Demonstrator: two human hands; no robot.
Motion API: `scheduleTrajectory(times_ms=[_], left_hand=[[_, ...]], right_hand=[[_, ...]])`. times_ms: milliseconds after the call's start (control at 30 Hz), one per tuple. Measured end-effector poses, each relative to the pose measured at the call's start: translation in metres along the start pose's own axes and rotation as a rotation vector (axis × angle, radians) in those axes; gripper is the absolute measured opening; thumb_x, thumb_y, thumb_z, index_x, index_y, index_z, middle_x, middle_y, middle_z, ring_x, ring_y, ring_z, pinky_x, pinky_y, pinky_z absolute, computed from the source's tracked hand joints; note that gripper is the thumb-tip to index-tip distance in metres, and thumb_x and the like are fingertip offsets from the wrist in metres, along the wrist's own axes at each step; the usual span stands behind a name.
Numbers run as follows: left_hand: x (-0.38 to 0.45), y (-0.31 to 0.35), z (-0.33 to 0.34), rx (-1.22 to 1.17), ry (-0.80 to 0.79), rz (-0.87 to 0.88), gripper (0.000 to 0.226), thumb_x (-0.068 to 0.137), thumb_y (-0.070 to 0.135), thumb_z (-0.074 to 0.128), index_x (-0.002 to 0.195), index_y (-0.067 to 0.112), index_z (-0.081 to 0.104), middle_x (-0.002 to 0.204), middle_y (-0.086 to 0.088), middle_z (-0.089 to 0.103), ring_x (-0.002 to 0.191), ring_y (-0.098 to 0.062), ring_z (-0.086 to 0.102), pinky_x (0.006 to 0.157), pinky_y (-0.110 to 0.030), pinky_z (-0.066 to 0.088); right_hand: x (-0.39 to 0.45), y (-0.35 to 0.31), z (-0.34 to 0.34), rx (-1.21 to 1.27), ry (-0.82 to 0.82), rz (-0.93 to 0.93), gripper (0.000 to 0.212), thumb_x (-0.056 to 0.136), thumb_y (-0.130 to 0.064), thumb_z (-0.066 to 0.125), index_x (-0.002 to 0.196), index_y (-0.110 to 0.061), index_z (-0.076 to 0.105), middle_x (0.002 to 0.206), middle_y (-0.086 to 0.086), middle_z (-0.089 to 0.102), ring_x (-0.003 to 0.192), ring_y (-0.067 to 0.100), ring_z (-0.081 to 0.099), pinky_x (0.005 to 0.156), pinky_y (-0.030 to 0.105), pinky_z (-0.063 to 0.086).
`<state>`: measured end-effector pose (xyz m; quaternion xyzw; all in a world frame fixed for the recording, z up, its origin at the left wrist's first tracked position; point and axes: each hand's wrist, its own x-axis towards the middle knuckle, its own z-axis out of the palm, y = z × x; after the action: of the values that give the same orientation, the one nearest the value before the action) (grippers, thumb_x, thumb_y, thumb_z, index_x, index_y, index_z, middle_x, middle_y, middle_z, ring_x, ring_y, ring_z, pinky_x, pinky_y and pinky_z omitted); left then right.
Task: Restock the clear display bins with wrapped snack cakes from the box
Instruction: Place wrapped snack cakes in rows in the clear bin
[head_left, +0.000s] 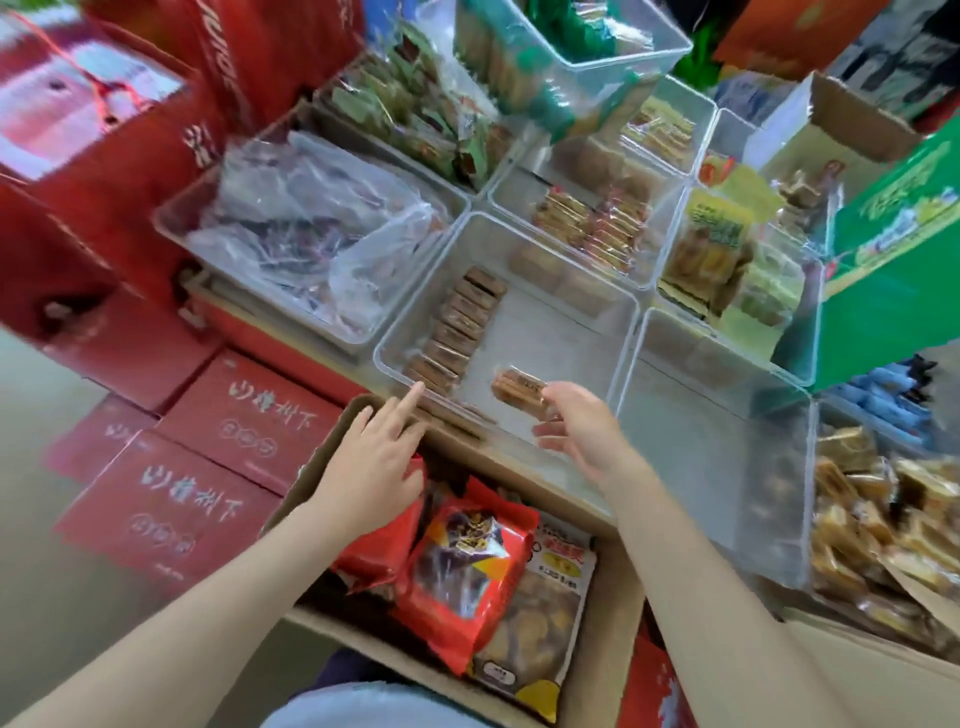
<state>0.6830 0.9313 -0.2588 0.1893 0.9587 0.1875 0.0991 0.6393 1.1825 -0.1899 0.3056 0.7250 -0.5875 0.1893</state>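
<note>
Nearest, an open cardboard box (605, 613) packed with red snack bags (462, 566). Above its far left corner, left hand (379, 457) with fingers spread and straight, index tip reaching the near rim of a clear display bin (561, 270). Just right, right hand (582, 431) pinching one wrapped snack cake (519, 387) over that bin's near part. Along the bin's left wall, a row of cakes (457, 327) standing on edge. Farther back, more clear bins holding wrapped snacks, blurred.
</note>
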Motion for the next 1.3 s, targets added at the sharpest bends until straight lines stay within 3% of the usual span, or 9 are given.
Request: scheduleTrajectory(times_ms=[133, 267, 567, 700, 767, 867, 1033, 1167, 1300], left_hand=[[-0.012, -0.013, 0.007, 0.01, -0.162, -0.088, 0.062, 0.088, 0.037, 0.058, 0.147, 0.018, 0.05, 0.157, -0.01, 0.042, 0.148, -0.032, 0.033, 0.118, -0.052, 0.029], [-0.024, -0.021, 0.008, -0.052, -0.073, -0.037, 0.058, 0.083, 0.03, 0.054, 0.139, 0.015, 0.059, 0.146, -0.011, 0.055, 0.138, -0.032, 0.049, 0.106, -0.048, 0.048], [-0.014, -0.016, -0.007, -0.104, 0.014, -0.006, 0.057, 0.085, 0.025, 0.047, 0.14, 0.013, 0.056, 0.146, -0.012, 0.054, 0.139, -0.032, 0.048, 0.102, -0.046, 0.05], [-0.017, 0.0, -0.01, -0.093, 0.022, 0.024, 0.057, 0.083, 0.023, 0.059, 0.14, 0.015, 0.057, 0.145, -0.01, 0.056, 0.138, -0.031, 0.049, 0.103, -0.044, 0.048], [-0.017, 0.016, -0.009, -0.105, 0.019, 0.047, 0.057, 0.084, 0.022, 0.059, 0.141, 0.015, 0.057, 0.145, -0.01, 0.055, 0.138, -0.03, 0.048, 0.103, -0.045, 0.049], [-0.009, 0.06, -0.006, -0.132, -0.018, 0.137, 0.059, 0.085, 0.022, 0.058, 0.143, 0.013, 0.054, 0.148, -0.01, 0.052, 0.14, -0.031, 0.045, 0.105, -0.049, 0.048], [0.004, 0.183, 0.01, -0.166, -0.111, 0.419, 0.059, 0.078, 0.026, 0.057, 0.135, 0.01, 0.06, 0.138, -0.017, 0.06, 0.126, -0.039, 0.057, 0.096, -0.054, 0.052], [-0.019, 0.296, 0.028, -0.222, -0.182, 0.598, 0.065, 0.083, 0.043, 0.038, 0.138, 0.014, 0.058, 0.143, -0.014, 0.056, 0.129, -0.037, 0.054, 0.1, -0.052, 0.049], [-0.063, 0.384, 0.055, -0.311, -0.291, 0.631, 0.06, 0.099, 0.048, 0.045, 0.155, 0.031, 0.034, 0.162, -0.001, 0.032, 0.144, -0.027, 0.036, 0.114, -0.041, 0.033]], right_hand=[[0.045, 0.004, 0.027, -0.256, 0.05, 0.01, 0.019, 0.1, -0.018, 0.046, 0.111, -0.018, 0.062, 0.096, 0.0, 0.062, 0.08, 0.022, 0.061, 0.072, 0.034, 0.053], [0.073, 0.016, 0.039, -0.476, -0.054, 0.153, 0.035, 0.101, -0.02, 0.04, 0.129, -0.021, 0.06, 0.112, 0.004, 0.063, 0.081, 0.02, 0.062, 0.062, 0.026, 0.05], [0.093, 0.015, 0.059, -0.744, -0.171, 0.094, 0.049, 0.101, -0.017, 0.04, 0.149, -0.027, 0.044, 0.122, 0.003, 0.052, 0.085, 0.019, 0.052, 0.058, 0.024, 0.044], [0.076, 0.009, 0.038, -0.846, -0.196, -0.014, 0.05, 0.103, -0.029, 0.044, 0.153, -0.025, 0.035, 0.149, 0.006, 0.045, 0.102, 0.017, 0.055, 0.081, 0.027, 0.046], [0.053, 0.003, 0.014, -0.77, -0.116, -0.147, 0.042, 0.103, -0.027, 0.047, 0.145, -0.02, 0.047, 0.146, 0.008, 0.05, 0.12, 0.02, 0.053, 0.097, 0.029, 0.041], [-0.009, 0.003, -0.045, -0.59, -0.001, -0.332, 0.021, 0.102, -0.022, 0.051, 0.117, -0.024, 0.066, 0.119, 0.005, 0.062, 0.105, 0.021, 0.06, 0.091, 0.031, 0.046], [-0.15, 0.045, -0.173, -0.451, 0.389, -0.537, 0.018, 0.093, -0.028, 0.053, 0.09, -0.039, 0.067, 0.092, -0.012, 0.066, 0.083, 0.016, 0.066, 0.078, 0.033, 0.054], [-0.23, 0.108, -0.266, -0.434, 0.67, -0.413, 0.017, 0.098, -0.019, 0.054, 0.098, -0.022, 0.071, 0.083, -0.007, 0.068, 0.076, 0.016, 0.065, 0.076, 0.039, 0.054], [-0.268, 0.18, -0.324, -0.486, 0.681, -0.219, 0.02, 0.1, -0.022, 0.052, 0.102, -0.022, 0.071, 0.091, -0.005, 0.068, 0.083, 0.012, 0.063, 0.076, 0.03, 0.051]])
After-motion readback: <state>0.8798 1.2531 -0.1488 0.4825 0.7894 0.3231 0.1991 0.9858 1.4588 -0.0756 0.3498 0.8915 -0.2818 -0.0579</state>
